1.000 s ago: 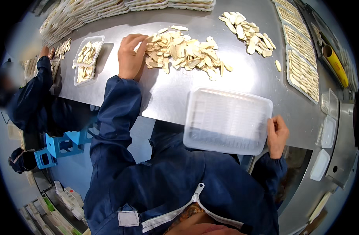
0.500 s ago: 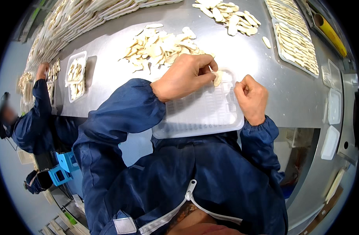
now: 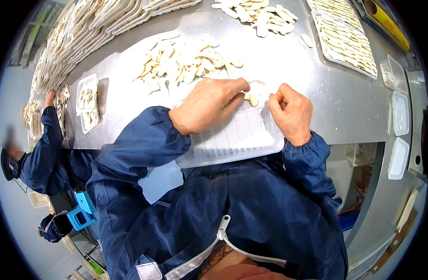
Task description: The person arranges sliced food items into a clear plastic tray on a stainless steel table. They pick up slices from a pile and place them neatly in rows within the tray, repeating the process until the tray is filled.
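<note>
One pale slice shows at the fingertips of the left hand, between the two hands and over the far right part of a clear tray. I read its visible length as slanting from the left fingertips toward the right hand; the left is the nearer, touching or almost touching it, and the right stands just apart. The left thumb and forefinger are bent together at the slice, yet from my remote seat I cannot tell whether they pinch it. The right fingers are curled in beside the tray's right rim; whether they grip that rim I cannot tell.

Beyond the left hand lies a loose pile on the table; beyond the right, a lone slice, a second pile and filled trays. Well left of the left hand is a co-worker's sleeve.

Unclear to me: the tray's far left part, covered by the left hand; its far rim, lost in glare; the second pile and filled trays, cut off above.
</note>
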Motion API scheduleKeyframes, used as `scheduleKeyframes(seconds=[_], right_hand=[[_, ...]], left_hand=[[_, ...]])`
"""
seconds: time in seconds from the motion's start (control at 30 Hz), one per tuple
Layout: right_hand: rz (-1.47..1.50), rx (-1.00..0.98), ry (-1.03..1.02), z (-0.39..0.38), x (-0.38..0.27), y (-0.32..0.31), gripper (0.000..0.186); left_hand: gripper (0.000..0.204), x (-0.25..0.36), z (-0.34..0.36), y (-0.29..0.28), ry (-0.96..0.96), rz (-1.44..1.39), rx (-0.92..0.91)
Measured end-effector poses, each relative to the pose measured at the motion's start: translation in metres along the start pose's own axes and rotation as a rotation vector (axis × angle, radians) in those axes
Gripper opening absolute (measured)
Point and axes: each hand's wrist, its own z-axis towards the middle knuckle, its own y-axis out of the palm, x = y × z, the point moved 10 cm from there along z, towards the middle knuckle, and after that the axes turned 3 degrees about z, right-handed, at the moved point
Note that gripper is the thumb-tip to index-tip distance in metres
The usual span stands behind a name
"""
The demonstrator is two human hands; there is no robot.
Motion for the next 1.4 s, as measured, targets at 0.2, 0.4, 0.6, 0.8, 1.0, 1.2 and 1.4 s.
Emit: scheduleKeyframes(seconds=[0.2,0.4,0.6,0.8,1.0,1.2,1.4], right_hand=[[-0.003,0.020,-0.020,0.001,0.000,0.000,0.019],[-0.008,0.006,-0.017,0.001,-0.002,-0.001,0.019],[0.007,0.019,-0.025,0.001,-0.001,0.000,0.020],[-0.014,0.018,-0.033,0.000,0.000,0.000,0.020],[0.008,0.001,-0.013,0.001,-0.002,-0.001,0.020],[0.018,0.020,-0.034,0.001,-0.003,-0.001,0.020],[0.010,-0.003,-0.029,0.002,-0.003,0.001,0.020]], left_hand=[[0.032,0.026,0.010,0.026,0.349,0.426,-0.187],[0.018,0.027,0.020,0.031,0.406,0.512,-0.284],[0.011,0.018,0.020,0.032,0.324,0.461,-0.170],[0.015,0.013,0.017,0.032,0.225,0.417,-0.059],[0.016,-0.006,0.020,-0.023,0.108,0.344,0.120],[0.012,-0.070,0.011,-0.062,-0.045,0.562,0.113],[0.008,-0.072,0.006,-0.054,0.026,0.627,0.160]])
